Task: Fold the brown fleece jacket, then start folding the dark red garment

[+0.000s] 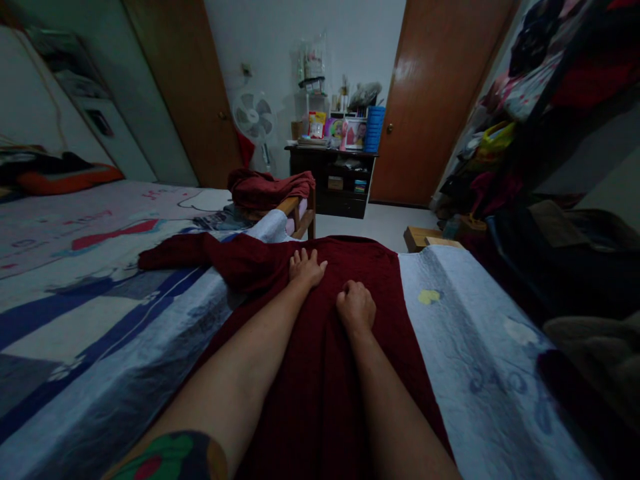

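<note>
A dark red long-sleeved shirt (370,267) lies spread before me, its neckline at the far end. One sleeve (175,252) stretches out to the left; on the right side no sleeve shows. My left hand (306,268) rests flat on the upper part of the shirt with its fingers spread. Slightly nearer and to the right, my right hand (357,307) is closed against the cloth, its fingers curled down and their tips hidden. A crease in the cloth runs toward me from between my forearms.
Under the shirt is a pale patterned blanket (465,320). To the left lies a printed bed cover (65,313). A folded reddish cloth (270,190) hangs over a wooden frame (305,220) ahead. Dark clothes (575,247) are heaped at right. A fan (254,117) and black cabinet (327,177) stand behind.
</note>
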A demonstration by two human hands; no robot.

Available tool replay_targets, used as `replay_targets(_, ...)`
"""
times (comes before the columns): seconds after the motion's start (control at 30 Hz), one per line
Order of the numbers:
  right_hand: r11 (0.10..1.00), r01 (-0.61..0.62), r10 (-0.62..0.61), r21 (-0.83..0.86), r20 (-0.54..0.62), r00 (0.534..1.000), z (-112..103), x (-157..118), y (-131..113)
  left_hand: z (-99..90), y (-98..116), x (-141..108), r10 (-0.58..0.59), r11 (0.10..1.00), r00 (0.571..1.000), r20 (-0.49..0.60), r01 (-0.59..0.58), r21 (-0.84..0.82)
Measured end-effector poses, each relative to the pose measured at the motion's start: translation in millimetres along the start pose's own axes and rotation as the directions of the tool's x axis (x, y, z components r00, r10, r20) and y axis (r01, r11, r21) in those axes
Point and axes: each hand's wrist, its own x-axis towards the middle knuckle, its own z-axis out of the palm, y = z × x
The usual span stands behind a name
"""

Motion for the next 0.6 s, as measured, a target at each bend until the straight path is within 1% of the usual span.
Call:
replay_targets(0.03, 1.0, -0.004, 0.004, 0.004, 0.004, 1.0, -0.3, 0.2, -0.2, -0.5, -0.4, -2.3, 0.053, 0.999, 0.997, -0.058, -0.053, -0.003)
replay_targets(0.07, 1.0, -0.009, 0.009, 0.012, 0.008, 1.0, -0.6, 0.4, -0.2, -1.2, -1.0, -4.4, 0.13, 0.991, 0.986, -0.102, -0.131, -0.006)
replay_targets(0.1, 1.0, -0.016, 0.016, 0.024, 0.013, 1.0, -0.9, 0.7, -0.2, -2.1, -1.6, -6.3, 0.216, 0.976, 0.969, -0.123, -0.218, -0.01)
replay_targets(0.17, 0.998, -0.036, 0.035, 0.06, 0.014, 0.999, -1.6, 1.3, 0.3, -3.2, -2.6, -8.6, 0.352, 0.934, 0.931, -0.101, -0.356, -0.028)
replay_targets(0.2, 0.996, -0.047, 0.046, 0.082, 0.012, 0.999, -2.1, 1.8, 0.8, -3.3, -2.8, -8.8, 0.382, 0.922, 0.921, -0.077, -0.385, -0.038)
replay_targets(0.23, 0.993, -0.056, 0.055, 0.104, 0.01, 0.998, -2.7, 2.4, 1.4, -3.0, -2.9, -8.4, 0.388, 0.92, 0.92, -0.059, -0.39, -0.044)
replay_targets(0.3, 0.988, -0.06, 0.059, 0.144, 0.013, 0.998, -4.8, 4.0, 3.2, -1.1, -2.6, -6.3, 0.362, 0.93, 0.93, -0.054, -0.365, -0.041)
replay_targets(0.37, 0.983, -0.041, 0.039, 0.178, 0.014, 0.999, -8.5, 6.3, 5.5, 1.6, -2.2, -3.1, 0.334, 0.941, 0.941, -0.056, -0.336, -0.037)
replay_targets(0.43, 0.982, -0.015, 0.018, 0.188, -0.014, 1.0, -13.1, 9.0, 8.3, 3.8, -2.1, 0.4, 0.299, 0.953, 0.953, -0.038, -0.3, -0.031)
replay_targets(0.53, 0.989, -0.014, 0.028, 0.145, -0.1, 0.995, -17.8, 12.9, 13.0, 4.6, -1.9, 4.9, 0.204, 0.979, 0.978, 0.048, -0.204, -0.016)
replay_targets(0.6, 0.992, -0.022, 0.037, 0.12, -0.127, 0.991, -16.7, 14.3, 15.9, 3.6, -1.3, 7.1, 0.133, 0.991, 0.985, 0.105, -0.134, -0.004)
